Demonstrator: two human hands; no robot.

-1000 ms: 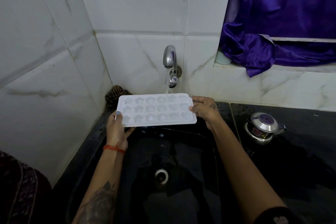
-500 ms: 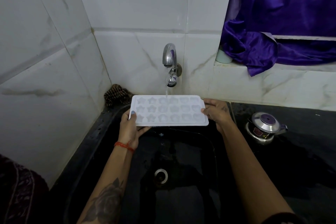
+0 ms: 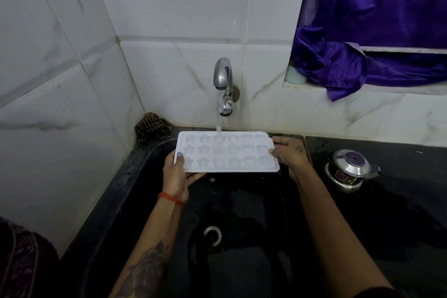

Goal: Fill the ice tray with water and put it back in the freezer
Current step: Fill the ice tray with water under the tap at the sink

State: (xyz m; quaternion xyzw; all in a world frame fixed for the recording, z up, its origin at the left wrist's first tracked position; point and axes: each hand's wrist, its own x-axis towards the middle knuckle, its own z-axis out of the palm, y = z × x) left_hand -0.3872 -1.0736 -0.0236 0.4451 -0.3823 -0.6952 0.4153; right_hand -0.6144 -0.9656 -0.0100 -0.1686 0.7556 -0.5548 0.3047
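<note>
**One head-worn view, angled down over the sink**

The scene is seen from a single wide-angle camera at head height, tilted forward and down. The black sink basin (image 3: 150,201) is looked into from close above; the white marble-tiled wall corner (image 3: 116,38) is faced straight ahead. No second view is given.

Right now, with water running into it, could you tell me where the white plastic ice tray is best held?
Hold the white plastic ice tray by its two short ends, coming in from either side, as the left hand and right hand do. It is long, flat and open-topped, so end grips probably keep it level under the chrome tap.
</note>
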